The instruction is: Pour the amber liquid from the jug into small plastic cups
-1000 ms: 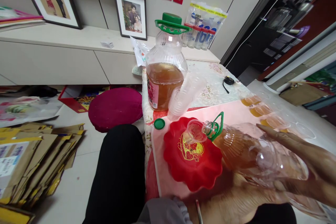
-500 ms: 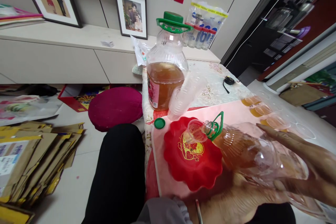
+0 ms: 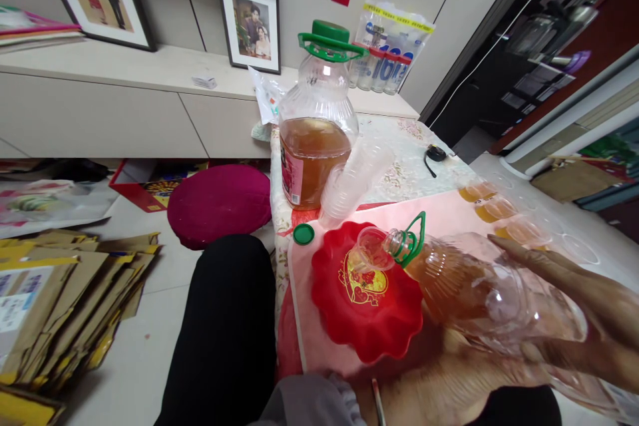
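A clear plastic bottle of amber drink (image 3: 462, 276) lies tilted across the pink mat, its open neck with a green ring handle pointing left. My left hand (image 3: 434, 376) wraps it from below, and my right hand (image 3: 594, 306) grips it from above near its base. The mouth rests at the rim of a small clear plastic cup (image 3: 372, 246); how full the cup is I cannot make out. That cup stands in a red scalloped plate (image 3: 332, 303) with a gold print. A loose green cap (image 3: 303, 234) lies left of the plate.
A large capped bottle of amber drink (image 3: 317, 146) stands behind, beside a leaning stack of clear cups (image 3: 344, 196). Several filled cups (image 3: 494, 208) line the mat's right side. A black strap-like object (image 3: 435, 154) lies farther back. Flattened cardboard (image 3: 74, 299) covers the floor at left.
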Demonstrator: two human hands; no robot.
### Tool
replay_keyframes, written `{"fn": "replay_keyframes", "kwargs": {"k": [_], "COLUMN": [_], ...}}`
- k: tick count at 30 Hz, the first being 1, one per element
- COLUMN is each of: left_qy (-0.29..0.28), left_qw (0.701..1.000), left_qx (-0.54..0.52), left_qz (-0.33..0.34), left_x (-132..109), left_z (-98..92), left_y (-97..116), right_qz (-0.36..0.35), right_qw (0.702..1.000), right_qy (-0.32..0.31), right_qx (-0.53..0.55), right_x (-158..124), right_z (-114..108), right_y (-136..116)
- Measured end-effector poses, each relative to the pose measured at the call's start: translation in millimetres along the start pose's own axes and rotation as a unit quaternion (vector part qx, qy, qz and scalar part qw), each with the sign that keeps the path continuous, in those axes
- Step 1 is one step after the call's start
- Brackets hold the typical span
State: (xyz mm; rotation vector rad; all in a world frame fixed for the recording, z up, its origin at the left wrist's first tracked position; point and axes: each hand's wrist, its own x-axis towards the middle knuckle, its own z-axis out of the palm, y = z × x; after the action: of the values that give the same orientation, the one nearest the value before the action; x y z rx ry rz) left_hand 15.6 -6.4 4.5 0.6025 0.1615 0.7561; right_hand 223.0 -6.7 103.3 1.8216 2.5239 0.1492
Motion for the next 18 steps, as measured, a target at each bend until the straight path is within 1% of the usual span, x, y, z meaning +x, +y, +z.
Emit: {"fn": "replay_keyframes", "kwargs": {"k": [3,5,8,12,18], "left_qy": [0.004,-0.003,-0.011,-0.007,0.003], "left_qw": [0.997,0.995,0.994,0.991,0.991], "left_qx": [-0.070,-0.089,-0.105,-0.125,-0.124], "left_qz": [0.039,0.045,0.042,0.046,0.057], "left_x": [1.5,2.3,3.0,4.0,5.6], "left_z": [0.1,0.0,-1.0,-3.5,-2.8], "left_y": [-1.6,-2.4,-4.5,-10.1,-13.0], "right_qz": [0.005,-0.005,-0.016,-0.026,-0.002], "right_qw": [1.000,1.000,1.000,0.999,1.000], "right_qy": [-0.001,0.003,0.012,0.018,-0.001], "right_qx": [0.002,0.005,-0.002,-0.004,-0.002], "right_x": [-1.4,-0.8,2.1,3.8,0.0], "right_z": [0.9,-0.3,-3.1,-3.8,-0.7], "right_y": [0.8,-0.8,-4.7,-5.3,0.1]}}
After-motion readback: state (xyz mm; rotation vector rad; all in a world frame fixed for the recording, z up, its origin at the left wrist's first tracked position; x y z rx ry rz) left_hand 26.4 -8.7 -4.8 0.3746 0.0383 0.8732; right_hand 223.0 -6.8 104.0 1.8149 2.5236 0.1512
